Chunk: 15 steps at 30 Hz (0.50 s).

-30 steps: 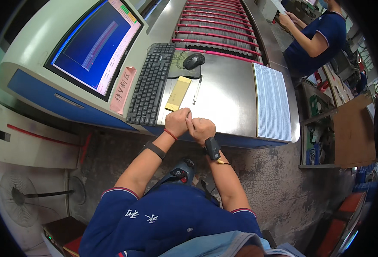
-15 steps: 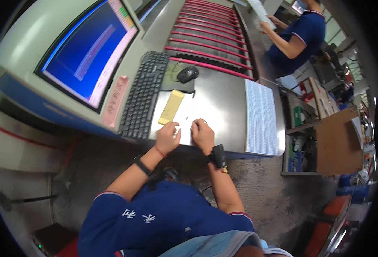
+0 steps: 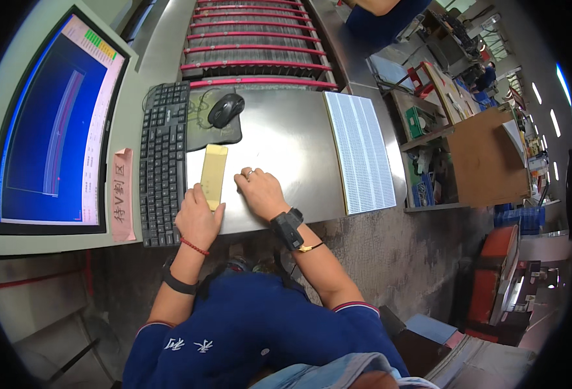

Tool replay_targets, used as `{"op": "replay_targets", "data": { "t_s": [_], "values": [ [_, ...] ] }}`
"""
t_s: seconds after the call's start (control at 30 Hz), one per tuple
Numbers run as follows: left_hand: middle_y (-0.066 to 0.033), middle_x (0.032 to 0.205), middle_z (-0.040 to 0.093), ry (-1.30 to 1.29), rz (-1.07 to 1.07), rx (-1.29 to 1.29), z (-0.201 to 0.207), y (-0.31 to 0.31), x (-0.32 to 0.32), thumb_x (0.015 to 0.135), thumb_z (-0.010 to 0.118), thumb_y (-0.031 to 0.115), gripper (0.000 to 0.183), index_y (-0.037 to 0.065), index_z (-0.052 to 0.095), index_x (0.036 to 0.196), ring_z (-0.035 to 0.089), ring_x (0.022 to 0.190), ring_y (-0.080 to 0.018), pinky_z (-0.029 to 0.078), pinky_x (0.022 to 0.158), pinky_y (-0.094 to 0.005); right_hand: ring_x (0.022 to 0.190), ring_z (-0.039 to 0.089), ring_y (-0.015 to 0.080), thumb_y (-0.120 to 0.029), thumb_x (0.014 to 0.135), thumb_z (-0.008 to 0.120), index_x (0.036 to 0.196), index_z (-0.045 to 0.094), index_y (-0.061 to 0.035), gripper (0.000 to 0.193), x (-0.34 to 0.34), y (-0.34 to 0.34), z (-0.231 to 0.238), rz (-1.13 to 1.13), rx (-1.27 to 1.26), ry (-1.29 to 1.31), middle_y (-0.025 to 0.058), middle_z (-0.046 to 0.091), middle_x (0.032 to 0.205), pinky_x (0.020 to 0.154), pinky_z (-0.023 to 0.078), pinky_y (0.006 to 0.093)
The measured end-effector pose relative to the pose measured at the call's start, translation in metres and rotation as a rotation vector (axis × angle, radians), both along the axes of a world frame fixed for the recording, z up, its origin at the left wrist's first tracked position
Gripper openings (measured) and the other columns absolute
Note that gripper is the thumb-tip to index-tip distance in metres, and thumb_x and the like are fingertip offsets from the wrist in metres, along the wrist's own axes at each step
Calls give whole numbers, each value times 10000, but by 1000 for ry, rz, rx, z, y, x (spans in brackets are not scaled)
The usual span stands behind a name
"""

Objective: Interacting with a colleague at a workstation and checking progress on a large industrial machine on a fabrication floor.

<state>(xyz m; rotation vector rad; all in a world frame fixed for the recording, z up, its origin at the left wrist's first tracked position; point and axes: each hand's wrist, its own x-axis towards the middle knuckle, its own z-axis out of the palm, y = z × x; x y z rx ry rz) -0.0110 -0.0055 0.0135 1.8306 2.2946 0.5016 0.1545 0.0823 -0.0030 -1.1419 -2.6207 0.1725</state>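
A flat yellow strip lies lengthwise on the metal tabletop, just right of the keyboard. My left hand is closed about its near end, fingers at the left edge and thumb at the right. To the right, my right hand rests low over the tabletop with its fingers curled and pressed together. Whatever may be under those fingertips is hidden. A ring is on one finger, and a dark device is strapped to that wrist.
A black keyboard and a mouse on a dark pad stand at left, beside a monitor. White perforated sheets lie at right. Red rollers run behind. A cardboard panel stands beyond the table's right side.
My left hand has moved onto the yellow strip's near end. My right hand has moved over the tabletop beside it. The view has shifted, and the co-worker is now mostly out of it.
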Motion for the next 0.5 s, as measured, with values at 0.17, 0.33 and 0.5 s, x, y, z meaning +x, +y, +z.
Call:
{"op": "replay_targets", "data": {
  "t_s": [0.17, 0.33, 0.5],
  "values": [
    [-165, 1124, 565, 5, -37, 64, -12, 1, 7, 759, 754, 258, 645, 17, 456, 1278, 630, 912, -337, 541, 697, -429, 805, 634, 293, -89, 840, 574, 1074, 636, -63, 243, 19, 0, 5, -64, -42, -30, 109, 624, 971, 655, 528, 404],
    [-164, 1119, 565, -105, -103, 32, -4, -3, 1, 753, 720, 160, 594, 7, 467, 1269, 619, 941, -339, 538, 731, -421, 805, 644, 323, 3, 809, 620, 1051, 624, -42, 245, 48, -14, 27, -263, 14, 297, 137, 610, 974, 646, 529, 405],
    [-157, 1154, 570, -193, -186, 61, -1, -12, 9, 734, 676, 78, 564, 40, 488, 1264, 604, 1000, -348, 528, 798, -427, 622, 594, 197, -47, 837, 711, 1005, 615, -35, 194, 79, -14, 35, -308, -1, 635, 95, 607, 830, 542, 470, 311]
  ]
}}
